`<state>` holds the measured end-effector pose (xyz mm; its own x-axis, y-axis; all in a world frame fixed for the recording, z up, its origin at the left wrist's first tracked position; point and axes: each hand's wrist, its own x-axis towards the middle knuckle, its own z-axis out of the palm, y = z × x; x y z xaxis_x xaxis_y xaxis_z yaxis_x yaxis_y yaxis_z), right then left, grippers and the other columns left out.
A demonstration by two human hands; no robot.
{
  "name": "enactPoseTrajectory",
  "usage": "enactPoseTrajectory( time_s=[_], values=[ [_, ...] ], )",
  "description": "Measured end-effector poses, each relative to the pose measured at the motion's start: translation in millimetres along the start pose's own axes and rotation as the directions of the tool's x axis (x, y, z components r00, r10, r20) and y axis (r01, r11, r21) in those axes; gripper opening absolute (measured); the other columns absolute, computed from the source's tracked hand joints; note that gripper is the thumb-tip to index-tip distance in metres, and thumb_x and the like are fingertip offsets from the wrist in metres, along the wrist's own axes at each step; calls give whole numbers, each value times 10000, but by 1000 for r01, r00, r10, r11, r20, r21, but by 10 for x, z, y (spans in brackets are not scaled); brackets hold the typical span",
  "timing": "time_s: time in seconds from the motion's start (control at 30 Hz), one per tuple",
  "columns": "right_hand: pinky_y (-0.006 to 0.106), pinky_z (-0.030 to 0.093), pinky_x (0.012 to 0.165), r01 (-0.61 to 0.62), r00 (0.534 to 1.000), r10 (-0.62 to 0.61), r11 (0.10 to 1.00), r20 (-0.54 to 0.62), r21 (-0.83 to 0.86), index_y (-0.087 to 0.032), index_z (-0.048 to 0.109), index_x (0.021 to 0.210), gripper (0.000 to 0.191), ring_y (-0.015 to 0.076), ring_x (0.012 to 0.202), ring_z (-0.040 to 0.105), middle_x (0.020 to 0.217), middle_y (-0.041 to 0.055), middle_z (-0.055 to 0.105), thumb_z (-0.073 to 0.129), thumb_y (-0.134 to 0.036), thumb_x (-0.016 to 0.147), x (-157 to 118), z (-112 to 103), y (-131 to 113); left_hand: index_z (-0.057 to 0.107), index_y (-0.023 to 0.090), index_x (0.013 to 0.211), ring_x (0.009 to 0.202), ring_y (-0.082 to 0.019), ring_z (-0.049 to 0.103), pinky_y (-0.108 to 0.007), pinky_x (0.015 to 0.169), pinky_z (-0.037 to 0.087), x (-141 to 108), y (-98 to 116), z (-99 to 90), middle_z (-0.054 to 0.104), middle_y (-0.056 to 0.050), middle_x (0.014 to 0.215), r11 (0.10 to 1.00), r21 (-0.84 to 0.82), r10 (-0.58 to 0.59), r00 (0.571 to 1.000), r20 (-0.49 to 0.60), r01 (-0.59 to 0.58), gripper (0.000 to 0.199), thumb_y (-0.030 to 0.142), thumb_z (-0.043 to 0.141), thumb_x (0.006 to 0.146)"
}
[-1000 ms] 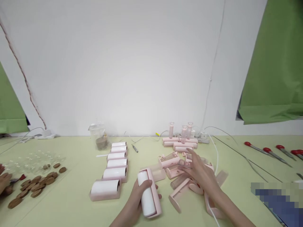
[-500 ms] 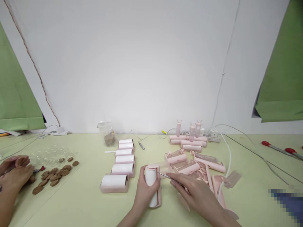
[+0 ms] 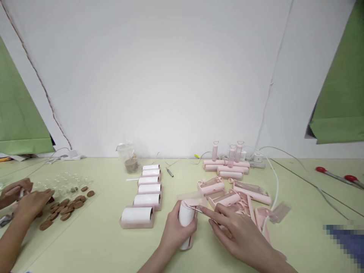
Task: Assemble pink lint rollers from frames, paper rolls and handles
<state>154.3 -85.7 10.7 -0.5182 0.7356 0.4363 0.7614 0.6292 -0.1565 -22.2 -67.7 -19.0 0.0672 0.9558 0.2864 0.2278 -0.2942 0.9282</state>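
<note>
Left hand [image 3: 176, 228]: fingers and thumb clamped round roller [image 3: 186, 215]. Roller: white cylinder in pink case, held near upright with slight tilt, pink end up, toward near side of table [image 3: 93, 248], between row of rolls [image 3: 137, 215] and pink parts [image 3: 212, 185]; cannot tell whether touching the tabletop. Right hand [image 3: 239, 229]: fingers together, closed on slim metal tool [image 3: 196, 209], with tip at pink upper end of roller; grip partly hidden behind fingers.

Left of roller: rolls, six, white in pink cases, lying in file. Beyond the file: clear bag [image 3: 131, 165], brown contents; to the right, pen-like tool [image 3: 170, 172]. Right of roller: pink parts, strewn in loose heap, with white cord [image 3: 276, 189] alongside. Behind heap: pink cases [image 3: 230, 170], lying flat; three small tubes [image 3: 215, 152], upright, looped at top. Far left: brown discs [image 3: 66, 210], beside a co-worker's hands [image 3: 34, 203].
</note>
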Motion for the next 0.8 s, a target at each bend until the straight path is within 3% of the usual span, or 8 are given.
enactPoseTrajectory(
  time_s=[0.13, 0.27, 0.47, 0.57, 0.7, 0.8],
  values=[
    [217, 388, 454, -28, 998, 28, 1000, -47, 7, -332, 437, 1223, 420, 133, 536, 557, 717, 15, 571, 366, -229, 822, -6, -28, 11, 561, 174, 837, 661, -162, 520, -220, 607, 414, -8, -7, -6, 603, -13, 735, 998, -12, -57, 998, -41, 57, 210, 296, 583, 668],
    [237, 432, 500, -79, 997, 77, 994, 22, 72, -295, 453, 1218, 405, 137, 534, 564, 698, 19, 576, 332, -230, 837, -6, -29, -39, 554, 180, 845, 649, -160, 517, -219, 596, 409, -27, -21, 21, 599, -9, 728, 997, -21, -73, 995, -62, 71, 218, 313, 583, 674],
    [271, 478, 690, -162, 987, 150, 932, 60, 326, -321, 219, 1333, 475, 175, 839, 603, 963, 21, 636, 302, -265, 868, -17, 20, -90, 543, 189, 875, 694, -175, 549, -235, 645, 420, -27, 8, 59, 617, -22, 779, 1000, -24, -10, 1000, 28, 11, 197, 291, 554, 706],
    [279, 478, 728, -224, 975, 201, 869, 99, 440, -326, 219, 1332, 453, 177, 879, 603, 988, 12, 645, 272, -305, 883, -3, 121, -81, 523, 186, 877, 725, -179, 552, -243, 672, 423, -12, 8, 70, 603, -27, 803, 999, -26, 25, 1000, 11, -24, 185, 270, 541, 713],
    [293, 429, 844, -225, 973, 216, 816, 79, 533, -307, 310, 1301, 425, 184, 1088, 492, 1216, 23, 519, 265, -345, 880, 31, 302, -61, 468, 196, 857, 668, -170, 555, -238, 616, 422, -6, 8, 119, 600, -17, 760, 998, -9, -59, 995, -76, 58, 214, 309, 568, 705],
    [287, 419, 853, -266, 958, 275, 766, 76, 585, -280, 304, 1299, 437, 177, 1068, 504, 1171, 40, 547, 263, -376, 874, 51, 357, -65, 431, 205, 799, 640, -165, 551, -236, 598, 423, -4, 38, 190, 577, 5, 693, 989, -82, -133, 985, -110, 124, 233, 278, 607, 664]
  ],
)
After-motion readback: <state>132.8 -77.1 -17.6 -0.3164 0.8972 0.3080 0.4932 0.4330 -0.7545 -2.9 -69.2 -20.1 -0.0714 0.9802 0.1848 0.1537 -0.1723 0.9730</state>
